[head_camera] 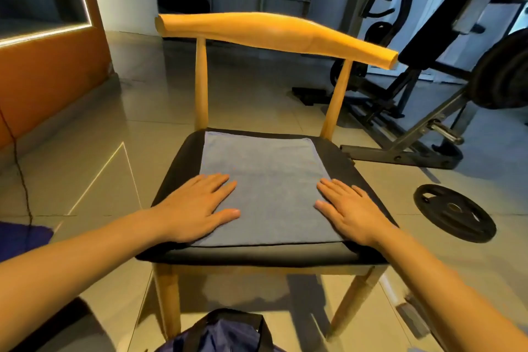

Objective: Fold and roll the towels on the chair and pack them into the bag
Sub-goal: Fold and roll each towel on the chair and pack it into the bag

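A grey-blue towel (268, 180) lies flat on the black seat (183, 157) of a wooden chair (271, 30). My left hand (197, 204) rests palm down on the towel's left edge, fingers straight. On the towel's right edge my right hand (350, 208) lies flat the same way. A dark blue bag (225, 334) with black straps sits on the floor below the chair's front, partly cut off by the frame.
A black weight plate (454, 213) lies on the tiled floor to the right. A weight bench and rack (428, 111) stand behind it. An orange wall panel (48, 71) is at the left, with a dark blue cloth (25, 238) on the floor.
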### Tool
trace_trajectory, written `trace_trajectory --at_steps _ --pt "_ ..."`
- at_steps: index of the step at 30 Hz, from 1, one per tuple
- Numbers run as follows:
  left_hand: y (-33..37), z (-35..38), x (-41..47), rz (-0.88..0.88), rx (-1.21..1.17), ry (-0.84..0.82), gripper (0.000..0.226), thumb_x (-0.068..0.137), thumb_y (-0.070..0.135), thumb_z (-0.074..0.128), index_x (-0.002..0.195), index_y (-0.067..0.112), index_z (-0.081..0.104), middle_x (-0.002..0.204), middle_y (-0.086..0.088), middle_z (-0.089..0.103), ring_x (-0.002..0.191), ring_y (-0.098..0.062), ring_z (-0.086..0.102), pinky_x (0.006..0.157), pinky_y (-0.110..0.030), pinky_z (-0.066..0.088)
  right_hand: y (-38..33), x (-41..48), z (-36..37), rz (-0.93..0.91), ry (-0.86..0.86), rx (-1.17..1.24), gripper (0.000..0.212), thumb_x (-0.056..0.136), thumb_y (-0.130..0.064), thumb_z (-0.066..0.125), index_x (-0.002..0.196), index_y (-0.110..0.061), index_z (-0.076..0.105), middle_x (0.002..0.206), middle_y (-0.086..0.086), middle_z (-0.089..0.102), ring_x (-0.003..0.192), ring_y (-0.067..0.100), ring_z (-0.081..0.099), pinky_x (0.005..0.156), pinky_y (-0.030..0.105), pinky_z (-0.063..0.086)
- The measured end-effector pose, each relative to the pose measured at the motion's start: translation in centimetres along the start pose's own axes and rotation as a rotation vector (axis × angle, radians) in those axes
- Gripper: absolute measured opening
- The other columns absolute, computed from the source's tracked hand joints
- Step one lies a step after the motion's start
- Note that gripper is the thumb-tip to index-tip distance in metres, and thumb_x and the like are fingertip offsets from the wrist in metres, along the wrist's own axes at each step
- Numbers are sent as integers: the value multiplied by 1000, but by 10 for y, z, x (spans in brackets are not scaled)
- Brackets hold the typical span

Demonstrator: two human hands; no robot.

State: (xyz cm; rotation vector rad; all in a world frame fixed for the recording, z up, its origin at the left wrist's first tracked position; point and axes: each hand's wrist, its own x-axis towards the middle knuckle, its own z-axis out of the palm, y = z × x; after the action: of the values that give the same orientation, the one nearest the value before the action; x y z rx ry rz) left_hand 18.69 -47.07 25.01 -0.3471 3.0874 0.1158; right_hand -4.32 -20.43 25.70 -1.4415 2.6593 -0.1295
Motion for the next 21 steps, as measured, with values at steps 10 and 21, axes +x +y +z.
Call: trace_trajectory --at_steps 10,21 --pt "9 10 -69 233 -36 410 42 89 68 53 110 33 65 109 15 58 97 -3 52 80 -20 50 -10 -55 2 -174 182 80 56 86 -69 61 130 -34 60 135 -18 55 124 4 49 109 32 41" --pt "8 9 -81 103 -223 448 8 89 25 68 93 32 67 98 17 66 91 -1 61 81 -29 58 -10 -79 8 -28 274 174 40 88 -22 72 127 -27 64 134 -10 64 118 13 61 97 28 50"
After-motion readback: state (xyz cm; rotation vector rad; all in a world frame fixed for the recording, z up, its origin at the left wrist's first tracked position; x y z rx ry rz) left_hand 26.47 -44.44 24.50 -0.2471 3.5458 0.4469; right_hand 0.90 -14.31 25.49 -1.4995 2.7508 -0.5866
